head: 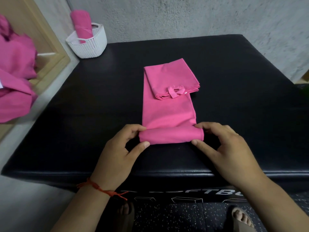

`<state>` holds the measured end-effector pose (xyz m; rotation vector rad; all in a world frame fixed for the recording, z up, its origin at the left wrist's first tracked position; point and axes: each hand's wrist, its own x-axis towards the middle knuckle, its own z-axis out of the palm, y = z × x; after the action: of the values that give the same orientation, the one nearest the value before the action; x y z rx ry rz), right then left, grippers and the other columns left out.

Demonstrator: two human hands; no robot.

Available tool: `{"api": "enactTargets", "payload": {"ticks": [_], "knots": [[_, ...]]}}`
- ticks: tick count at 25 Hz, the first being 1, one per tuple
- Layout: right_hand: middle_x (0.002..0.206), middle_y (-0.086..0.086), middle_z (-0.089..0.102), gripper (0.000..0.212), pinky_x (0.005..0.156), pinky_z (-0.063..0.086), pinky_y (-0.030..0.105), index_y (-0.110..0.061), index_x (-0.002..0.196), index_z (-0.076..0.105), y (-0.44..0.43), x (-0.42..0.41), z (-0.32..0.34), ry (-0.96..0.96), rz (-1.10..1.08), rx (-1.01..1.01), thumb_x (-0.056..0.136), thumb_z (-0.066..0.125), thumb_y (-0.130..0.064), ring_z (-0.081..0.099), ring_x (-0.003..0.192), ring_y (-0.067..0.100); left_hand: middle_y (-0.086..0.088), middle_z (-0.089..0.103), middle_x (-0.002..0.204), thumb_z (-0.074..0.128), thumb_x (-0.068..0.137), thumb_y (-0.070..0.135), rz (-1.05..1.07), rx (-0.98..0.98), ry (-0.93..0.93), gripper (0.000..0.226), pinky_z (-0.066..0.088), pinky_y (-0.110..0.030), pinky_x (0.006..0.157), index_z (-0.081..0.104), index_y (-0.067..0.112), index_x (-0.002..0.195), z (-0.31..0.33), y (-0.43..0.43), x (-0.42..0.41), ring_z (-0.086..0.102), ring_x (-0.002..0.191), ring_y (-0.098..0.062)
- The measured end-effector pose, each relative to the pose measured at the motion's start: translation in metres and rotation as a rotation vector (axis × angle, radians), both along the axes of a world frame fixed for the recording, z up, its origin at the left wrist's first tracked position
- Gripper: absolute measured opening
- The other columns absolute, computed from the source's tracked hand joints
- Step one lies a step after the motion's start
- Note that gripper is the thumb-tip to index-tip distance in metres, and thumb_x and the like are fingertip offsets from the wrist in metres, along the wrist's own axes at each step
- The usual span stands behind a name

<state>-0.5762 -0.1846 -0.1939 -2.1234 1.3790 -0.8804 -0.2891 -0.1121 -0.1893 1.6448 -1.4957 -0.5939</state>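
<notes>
Both hands pinch the rolled near end of the pink towel (168, 114) near the black box's (83, 131) front edge: left hand (120, 151) at the roll's left end, right hand (224, 148) at its right, thumbs nearest.

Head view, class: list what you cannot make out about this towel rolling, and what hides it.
All in the head view:
Roll, inner turns: wrapped inside the towel; left hand and right hand partly cover its ends.
Basket bottom: hidden by its wall and a rolled cloth.
Pink pile: cut off by the left edge.
Box lettering: partly hidden behind the forearms.
</notes>
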Motion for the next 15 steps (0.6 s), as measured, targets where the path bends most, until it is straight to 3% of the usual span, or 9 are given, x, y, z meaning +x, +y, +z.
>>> {"api": "enactTargets", "payload": {"ticks": [3, 6, 10, 15], "knots": [[0.112, -0.028, 0.069, 0.037, 0.099, 0.051, 0.044, -0.046, 0.125, 0.069, 0.0008, -0.0017, 0.0016, -0.018, 0.014, 0.015, 0.091, 0.069, -0.058, 0.060, 0.109, 0.005, 0.014, 0.070, 0.112, 0.073, 0.091, 0.041, 0.021, -0.001, -0.027, 0.029, 0.046, -0.011, 0.091, 0.065, 0.040, 0.119, -0.0008, 0.0001, -0.0015, 0.065, 0.110, -0.004], [0.107, -0.026, 0.069, 0.028, 0.096, 0.050, 0.041, -0.046, 0.116, 0.072, 0.0032, -0.0039, 0.0056, -0.051, 0.028, 0.045, 0.093, 0.063, -0.059, 0.061, 0.104, 0.006, 0.013, 0.067, 0.108, 0.061, 0.093, 0.053, 0.002, 0.015, -0.052, 0.026, 0.045, -0.011, 0.086, 0.062, 0.040, 0.116, 0.0007, 0.0018, -0.0030, 0.064, 0.107, -0.006], [0.097, -0.016, 0.068, 0.021, 0.092, 0.048, 0.040, -0.043, 0.098, 0.070, 0.0027, -0.0040, 0.0076, -0.035, 0.036, 0.069, 0.095, 0.058, -0.060, 0.059, 0.099, 0.007, 0.012, 0.064, 0.098, 0.051, 0.100, 0.050, -0.046, -0.014, -0.124, 0.017, 0.049, -0.027, 0.082, 0.059, 0.037, 0.106, 0.0016, -0.0001, -0.0062, 0.063, 0.097, -0.013], [0.090, -0.017, 0.066, 0.031, 0.087, 0.043, 0.038, -0.036, 0.083, 0.065, 0.0018, 0.0013, 0.0087, 0.005, 0.032, 0.081, 0.097, 0.051, -0.061, 0.055, 0.097, 0.006, 0.007, 0.056, 0.080, 0.044, 0.108, 0.042, -0.070, -0.049, -0.207, 0.022, 0.047, -0.036, 0.073, 0.054, 0.031, 0.093, 0.0027, -0.0034, -0.0079, 0.057, 0.080, -0.016]]}}
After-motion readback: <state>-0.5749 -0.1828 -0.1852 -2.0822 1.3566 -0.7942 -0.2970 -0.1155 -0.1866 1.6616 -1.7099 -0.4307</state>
